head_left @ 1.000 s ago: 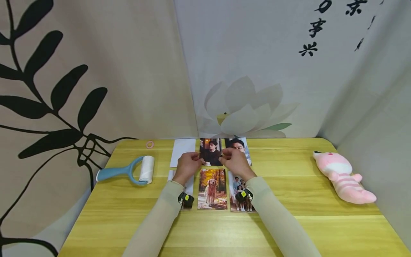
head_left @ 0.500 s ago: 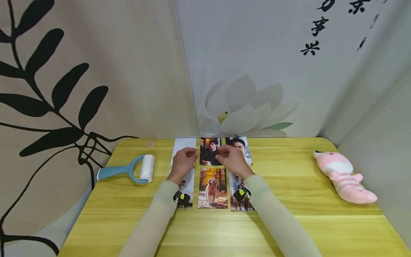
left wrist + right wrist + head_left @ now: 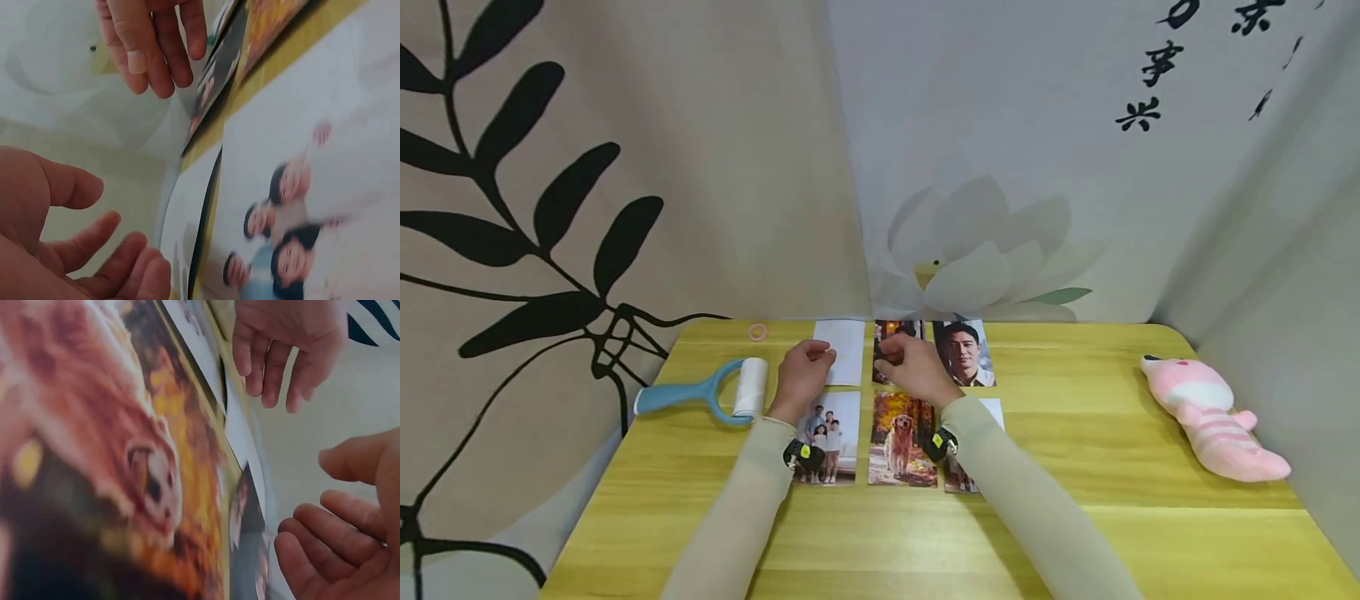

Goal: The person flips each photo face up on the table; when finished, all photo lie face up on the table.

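Six photo prints lie in two rows on the table. My left hand hovers at the left edge of the pale, nearly blank print, above a family photo. My right hand is over the back middle photo, covering much of it. In the left wrist view, the thumb and fingers of the left hand are apart with nothing between them. The right hand likewise holds nothing in its own wrist view. A golden retriever photo lies front middle; a man's portrait photo lies back right.
The right forearm partly hides the front right photo. A blue-handled lint roller and a pink ring lie on the left. On the right lies a pink plush toy. A printed curtain borders the table's back edge.
Both hands have moved left: the left from the middle photo to the pale print, the right over the back middle photo. The portrait is uncovered. The photos keep their layout.
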### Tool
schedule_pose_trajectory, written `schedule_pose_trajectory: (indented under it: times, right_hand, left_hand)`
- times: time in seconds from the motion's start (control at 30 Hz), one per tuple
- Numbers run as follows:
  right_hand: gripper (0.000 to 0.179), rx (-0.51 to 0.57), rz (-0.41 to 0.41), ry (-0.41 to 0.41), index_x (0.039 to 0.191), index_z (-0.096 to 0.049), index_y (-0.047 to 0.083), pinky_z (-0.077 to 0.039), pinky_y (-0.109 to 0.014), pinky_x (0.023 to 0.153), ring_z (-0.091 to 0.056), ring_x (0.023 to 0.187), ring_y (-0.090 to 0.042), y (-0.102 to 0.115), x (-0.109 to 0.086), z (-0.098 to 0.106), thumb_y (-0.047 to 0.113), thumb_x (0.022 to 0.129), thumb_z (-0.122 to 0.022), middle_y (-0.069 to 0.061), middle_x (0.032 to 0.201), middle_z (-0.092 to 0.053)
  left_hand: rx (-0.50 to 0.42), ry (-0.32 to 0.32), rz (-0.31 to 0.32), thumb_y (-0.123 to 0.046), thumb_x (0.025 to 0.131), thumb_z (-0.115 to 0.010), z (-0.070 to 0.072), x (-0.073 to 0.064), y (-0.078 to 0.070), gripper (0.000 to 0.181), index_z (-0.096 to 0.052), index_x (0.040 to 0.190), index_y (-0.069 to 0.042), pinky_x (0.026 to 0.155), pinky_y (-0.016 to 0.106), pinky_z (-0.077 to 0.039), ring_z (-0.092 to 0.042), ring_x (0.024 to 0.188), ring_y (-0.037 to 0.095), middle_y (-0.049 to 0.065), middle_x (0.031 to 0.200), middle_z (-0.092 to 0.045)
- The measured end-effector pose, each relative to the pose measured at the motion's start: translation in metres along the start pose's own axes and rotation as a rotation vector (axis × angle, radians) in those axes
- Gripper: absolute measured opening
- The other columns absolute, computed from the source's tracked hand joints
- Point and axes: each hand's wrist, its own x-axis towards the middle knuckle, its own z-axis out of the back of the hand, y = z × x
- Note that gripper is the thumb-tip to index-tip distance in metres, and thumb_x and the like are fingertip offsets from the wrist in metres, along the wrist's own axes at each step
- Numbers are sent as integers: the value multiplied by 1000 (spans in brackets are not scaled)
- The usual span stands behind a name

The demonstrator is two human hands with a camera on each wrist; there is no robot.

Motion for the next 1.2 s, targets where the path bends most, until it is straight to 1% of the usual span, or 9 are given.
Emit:
schedule_pose_trajectory:
  times: [0.13,0.27,0.37,0.47,0.63,0.73,0.83,0.93,1.2]
  right_hand:
    - [38,-72,45,31,130,-72,3,-56,-48,104,-71,118,-31,5,9,-15,22,98,-76,-13,126,-76]
    - [45,-135,64,79,135,-70,5,-52,-47,110,-66,129,-32,13,21,-30,27,96,-79,-12,138,-71]
    - [48,-173,68,104,136,-70,6,-51,-46,111,-65,130,-31,19,28,-37,27,94,-81,-12,138,-71]
    - [49,-206,64,139,136,-70,6,-50,-45,113,-64,132,-31,24,32,-42,26,93,-82,-12,138,-71]
    - [52,-251,48,194,137,-69,6,-49,-43,115,-62,134,-29,30,36,-48,26,92,-84,-10,140,-70]
    - [53,-304,29,201,137,-69,8,-50,-41,114,-64,133,-28,33,38,-51,25,90,-85,-9,140,-70]
    - [55,-347,3,207,137,-70,10,-51,-41,113,-65,131,-28,34,38,-53,26,88,-87,-8,140,-70]
    - [57,-359,-9,221,138,-70,11,-51,-42,113,-64,131,-28,37,37,-56,28,87,-88,-7,142,-70]
    - [52,-380,9,214,137,-71,14,-52,-40,112,-65,131,-25,43,41,-64,32,91,-84,-4,142,-70]
  left_hand:
    - [16,-13,34,-27,104,-64,8,4,6,42,-65,137,-1,111,52,-47,-59,130,38,23,138,-64]
    - [-21,-20,80,-28,106,-61,14,7,9,47,-59,143,0,116,53,-44,-54,137,40,25,146,-58]
    - [-60,-4,111,-29,107,-58,16,10,10,49,-56,146,1,117,54,-44,-53,137,40,24,149,-55]
    - [-78,16,132,-30,107,-58,15,14,12,51,-55,148,0,118,53,-43,-52,136,39,24,150,-53]
    - [-99,16,123,-27,106,-59,10,16,15,50,-57,147,2,115,51,-46,-55,132,39,27,146,-57]
    - [-118,14,117,-25,106,-59,9,17,15,49,-57,146,3,113,51,-47,-57,130,39,27,144,-59]
    - [-131,25,133,-26,107,-59,7,18,15,48,-56,147,1,114,52,-46,-56,131,38,25,145,-58]
    - [-126,31,143,-26,107,-59,8,18,15,49,-56,148,0,115,51,-46,-55,132,37,23,146,-57]
    - [-89,18,129,-26,107,-59,15,18,17,51,-54,149,0,113,51,-47,-55,131,36,24,148,-55]
